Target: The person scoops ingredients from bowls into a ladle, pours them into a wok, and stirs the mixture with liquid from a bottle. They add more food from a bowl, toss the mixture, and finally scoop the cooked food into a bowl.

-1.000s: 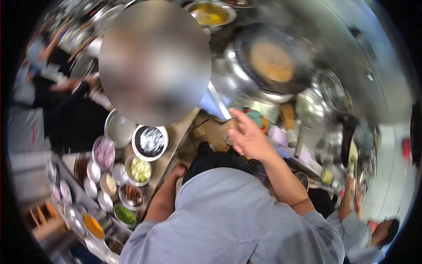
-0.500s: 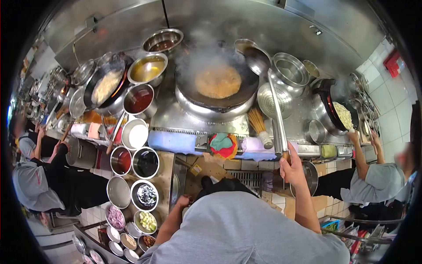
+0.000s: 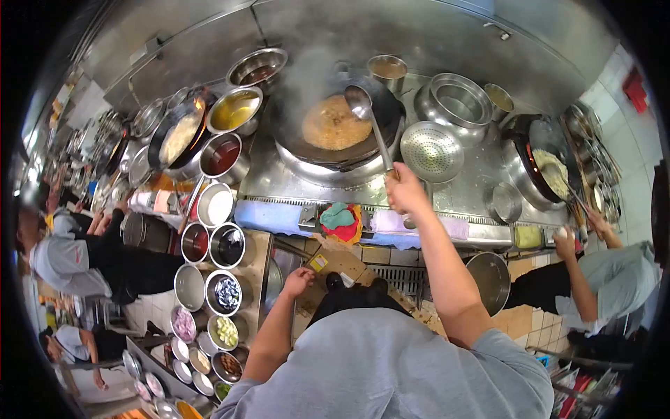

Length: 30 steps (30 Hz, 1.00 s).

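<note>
The right hand [image 3: 407, 190] grips 1 ladle [image 3: 359, 103] over a steaming wok [image 3: 388, 116]; the left hand [image 3: 300, 281] is loosely closed.

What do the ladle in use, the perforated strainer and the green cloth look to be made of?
Ladle: polished metal, probably stainless steel, from its bright reflections. Strainer: likely steel too, silvery with a softer sheen. Green cloth: matte woven fabric perhaps, softly crumpled; fibre unclear.
</note>
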Available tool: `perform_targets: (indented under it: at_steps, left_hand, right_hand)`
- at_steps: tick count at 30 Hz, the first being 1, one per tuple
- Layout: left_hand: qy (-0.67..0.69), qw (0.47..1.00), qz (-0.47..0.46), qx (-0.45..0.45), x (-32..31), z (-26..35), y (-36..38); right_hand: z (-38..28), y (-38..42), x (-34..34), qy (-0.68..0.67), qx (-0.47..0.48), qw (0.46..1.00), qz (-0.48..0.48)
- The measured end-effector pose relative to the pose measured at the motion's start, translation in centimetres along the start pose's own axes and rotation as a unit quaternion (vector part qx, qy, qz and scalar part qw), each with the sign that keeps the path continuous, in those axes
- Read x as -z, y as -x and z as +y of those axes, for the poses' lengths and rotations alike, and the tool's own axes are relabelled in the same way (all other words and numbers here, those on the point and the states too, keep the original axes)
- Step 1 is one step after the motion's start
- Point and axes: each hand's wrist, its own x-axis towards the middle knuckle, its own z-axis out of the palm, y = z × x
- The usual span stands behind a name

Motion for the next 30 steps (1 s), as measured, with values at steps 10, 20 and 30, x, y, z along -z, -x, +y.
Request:
perform_targets:
  at_steps: [10,20,30]
  left_hand:
    - [-0.145,0.947,0.273,-0.089,4.2,5.2,10.9]
    - [-0.359,0.764,0.536,-0.005,21.1,12.6,4.9]
    - [-0.324,0.860,0.361,0.158,25.0,15.0,1.1]
  right_hand:
    - [0.2,5.2,0.0,-0.010,-0.003,0.994,-0.108]
    - [0.9,8.6,-11.2,0.165,-0.030,0.928,-0.331]
    - [7.6,6.6,-22.9,0.488,0.208,0.796,-0.292]
